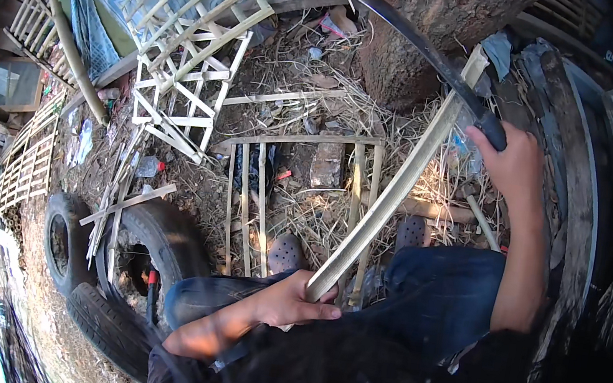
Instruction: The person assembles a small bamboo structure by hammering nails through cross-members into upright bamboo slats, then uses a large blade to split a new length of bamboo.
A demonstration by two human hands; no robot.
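My right hand is closed round the dark handle of a long curved machete, whose blade points up and to the left. The blade crosses over the upper end of a split bamboo strip; whether its edge touches the strip I cannot tell. Lower down, my left hand grips the near end of this strip, its fingers wrapped round it above my lap. The strip slants from there up to the right. Beyond it on the ground lies a bamboo frame with several upright slats.
Old tyres lie at the left, with loose bamboo strips leaning on them. Bamboo lattice panels stand at the upper left. A thick tree trunk rises ahead. A brick, straw and litter cover the ground. Wooden planks line the right.
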